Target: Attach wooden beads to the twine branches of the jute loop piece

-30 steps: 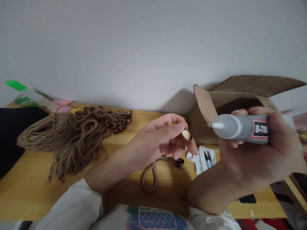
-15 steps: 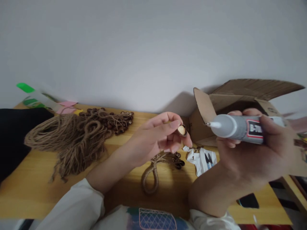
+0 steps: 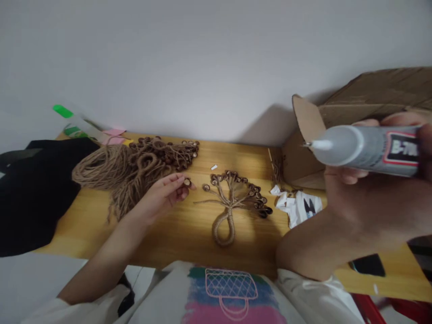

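- L hand (image 3: 170, 192), ctr-left of frame: thumb + finger pinched on a small round brown piece (image 3: 187, 182) w/ a pale face; hand just above the tabletop (image 3: 189, 245).
- R hand (image 3: 374, 207), right side of frame: wrapped round a grey glue-type bottle (image 3: 354, 146), label reads "B-7…" (rest hidden by hand); white nozzle (image 3: 320, 145) pts left, well apart from the round piece.
- Looped cord piece (image 3: 223, 230), ctr of frame, lies flat btwn the hands: loop toward the bottom, strands fanned up + out, round brown bits at most ends.
- Cord bundle (image 3: 101, 168), ctr-left, heaped on tabletop nr L hand; more brown bits at its upper right.
- Small white bit (image 3: 213, 167) just above the looped cord piece.
- Open cardboard box (image 3: 302, 164) at right, partly behind R hand + bottle.
- White wrapper (image 3: 297, 211) lower right of ctr, blk-bladed tool (image 3: 309, 207) on it.
- Blk cloth (image 3: 37, 198), far left.
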The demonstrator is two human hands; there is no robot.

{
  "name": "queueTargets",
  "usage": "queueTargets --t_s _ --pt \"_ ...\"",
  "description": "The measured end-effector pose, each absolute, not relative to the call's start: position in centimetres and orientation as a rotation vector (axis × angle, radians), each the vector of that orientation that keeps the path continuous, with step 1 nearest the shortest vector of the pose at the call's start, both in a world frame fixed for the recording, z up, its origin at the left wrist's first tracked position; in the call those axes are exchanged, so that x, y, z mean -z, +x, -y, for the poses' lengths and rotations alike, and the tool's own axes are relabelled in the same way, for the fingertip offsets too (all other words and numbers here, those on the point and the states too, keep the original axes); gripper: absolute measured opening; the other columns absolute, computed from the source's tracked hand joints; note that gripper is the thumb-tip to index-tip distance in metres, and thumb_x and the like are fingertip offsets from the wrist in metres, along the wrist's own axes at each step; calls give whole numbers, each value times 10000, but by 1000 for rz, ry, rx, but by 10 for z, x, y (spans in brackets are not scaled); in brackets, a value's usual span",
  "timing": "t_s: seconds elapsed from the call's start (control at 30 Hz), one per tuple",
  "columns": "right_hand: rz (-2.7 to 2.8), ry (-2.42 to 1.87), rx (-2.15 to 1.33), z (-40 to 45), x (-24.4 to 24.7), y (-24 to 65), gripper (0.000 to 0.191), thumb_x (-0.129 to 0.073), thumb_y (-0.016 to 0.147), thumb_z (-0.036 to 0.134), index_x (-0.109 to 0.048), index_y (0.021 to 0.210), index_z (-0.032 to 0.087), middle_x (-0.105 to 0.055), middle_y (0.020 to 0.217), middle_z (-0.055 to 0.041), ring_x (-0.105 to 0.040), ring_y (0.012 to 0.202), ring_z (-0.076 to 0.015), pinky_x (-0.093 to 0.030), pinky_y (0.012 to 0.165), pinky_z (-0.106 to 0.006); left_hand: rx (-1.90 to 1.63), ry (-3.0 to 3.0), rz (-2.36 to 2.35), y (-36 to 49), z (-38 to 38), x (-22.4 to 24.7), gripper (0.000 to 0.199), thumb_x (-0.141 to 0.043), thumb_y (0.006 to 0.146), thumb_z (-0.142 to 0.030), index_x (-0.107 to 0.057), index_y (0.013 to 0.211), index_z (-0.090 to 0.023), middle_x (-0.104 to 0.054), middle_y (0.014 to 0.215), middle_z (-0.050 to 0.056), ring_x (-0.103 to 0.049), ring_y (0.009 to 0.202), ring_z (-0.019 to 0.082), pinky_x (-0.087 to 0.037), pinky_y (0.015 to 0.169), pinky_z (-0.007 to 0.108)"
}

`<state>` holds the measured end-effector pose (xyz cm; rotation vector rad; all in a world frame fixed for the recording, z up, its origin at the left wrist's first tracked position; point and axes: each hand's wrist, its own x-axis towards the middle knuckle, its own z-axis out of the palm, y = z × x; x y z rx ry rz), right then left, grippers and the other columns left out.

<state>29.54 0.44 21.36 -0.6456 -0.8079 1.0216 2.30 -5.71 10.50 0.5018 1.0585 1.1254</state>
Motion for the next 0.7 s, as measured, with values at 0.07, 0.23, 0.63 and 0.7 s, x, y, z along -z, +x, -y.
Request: queueTargets --t_s 0.07,0.23,0.63,0.7 --pt "850 -626 -1058 -6 -211 292 583 -215 943 147 -674 585 153 -599 604 -21 -600 484 -70 -293 269 -116 -1068 441 -1113 21 66 -88 203 -837 683 -197 -703 801 -100 -715 769 53 -584 582 67 -466 526 130" --pt "905 -624 -1094 -10 -208 281 625 -146 932 126 -677 601 125 -574 532 -36 -576 440 -83 -286 251 -129 -974 356 -1140 23 69 -62 231 -850 657 -129 -729 849 -83 -743 833 85 -641 621 84 -506 575 139" --pt "1041 -663 -1093 -9 -187 288 274 -471 775 216 -715 679 137 -639 600 -11 -511 375 -80 -315 278 -195 -938 313 -1109 18 58 -59 162 -761 726 -9 -751 877 -65 -756 866 88 -679 675 89 -544 616 127" --pt "1034 -726 -1104 -7 -181 290 218 -521 735 233 -708 668 145 -637 590 -17 -510 372 -94 -301 270 -201 -924 330 -1115 18 57 -57 207 -797 679 -6 -757 869 -82 -759 873 74 -677 689 82 -547 640 120"
